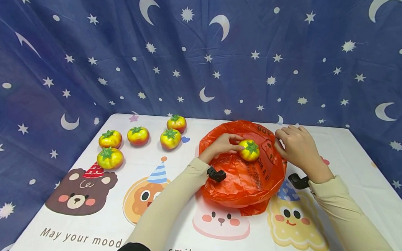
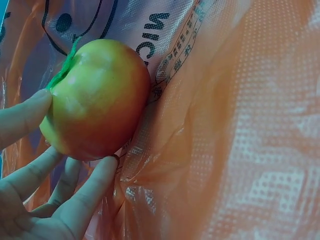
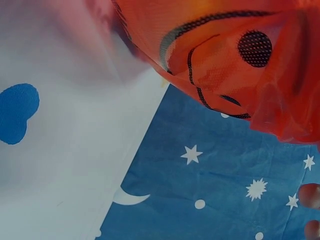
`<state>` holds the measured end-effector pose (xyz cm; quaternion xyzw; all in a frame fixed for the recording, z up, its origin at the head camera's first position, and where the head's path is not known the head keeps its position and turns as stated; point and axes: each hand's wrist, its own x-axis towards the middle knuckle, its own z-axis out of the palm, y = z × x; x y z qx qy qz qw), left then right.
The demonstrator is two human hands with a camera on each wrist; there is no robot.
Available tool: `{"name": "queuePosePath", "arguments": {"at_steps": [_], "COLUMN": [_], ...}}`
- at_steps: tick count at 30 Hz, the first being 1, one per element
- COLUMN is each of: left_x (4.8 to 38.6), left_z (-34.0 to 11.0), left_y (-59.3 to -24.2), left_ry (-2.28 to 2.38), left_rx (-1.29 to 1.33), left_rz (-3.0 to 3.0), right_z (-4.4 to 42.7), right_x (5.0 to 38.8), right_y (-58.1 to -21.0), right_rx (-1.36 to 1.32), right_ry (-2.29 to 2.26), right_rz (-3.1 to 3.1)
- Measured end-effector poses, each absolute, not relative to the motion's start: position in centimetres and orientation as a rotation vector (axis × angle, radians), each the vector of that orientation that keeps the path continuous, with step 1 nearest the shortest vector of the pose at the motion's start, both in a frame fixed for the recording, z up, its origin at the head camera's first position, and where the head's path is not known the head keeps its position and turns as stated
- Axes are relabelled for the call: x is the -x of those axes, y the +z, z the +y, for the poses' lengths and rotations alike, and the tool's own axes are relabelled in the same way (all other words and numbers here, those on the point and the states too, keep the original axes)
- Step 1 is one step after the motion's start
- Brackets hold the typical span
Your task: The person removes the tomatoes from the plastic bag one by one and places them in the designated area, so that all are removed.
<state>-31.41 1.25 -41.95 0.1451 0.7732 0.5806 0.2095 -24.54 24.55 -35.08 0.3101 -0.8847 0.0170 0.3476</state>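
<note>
A red plastic bag [image 1: 232,177] with black print lies spread with its mouth up on the table. Over its inside, my left hand [image 1: 222,146] holds a yellow-and-red tomato [image 1: 249,150] with a green leafy top. Thumb and fingers touch the tomato [image 2: 100,97] from one side in the left wrist view; the bag's printed film lies right behind it. My right hand [image 1: 298,146] grips the bag's rim at the right with curled fingers. The right wrist view catches the bag's printed side [image 3: 225,60] and only a bit of the fingertips [image 3: 311,196].
Several more tomatoes stand at the left of the table, among them one by itself [image 1: 138,136] and a pair near the back [image 1: 170,139]. A white cloth with cartoon prints [image 1: 166,238] covers the table. Behind hangs a blue curtain [image 1: 190,71] with moons and stars.
</note>
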Motion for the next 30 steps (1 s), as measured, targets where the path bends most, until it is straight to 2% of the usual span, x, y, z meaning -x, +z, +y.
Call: {"name": "queuePosePath", "arguments": {"at_steps": [10, 30], "left_x": [31.41, 31.52], "left_z": [1.28, 0.99], "left_y": [-42.14, -42.48], "left_ry": [1.616, 1.553], "left_rx": [-0.425, -0.651], "left_rz": [2.128, 2.169], "right_z": [24.59, 24.63], "right_x": [24.54, 24.50], "right_y": [-35.07, -35.03], "right_rx": [-0.803, -0.813], "right_ry": [0.051, 0.053], "right_rz": [-2.293, -2.275]}}
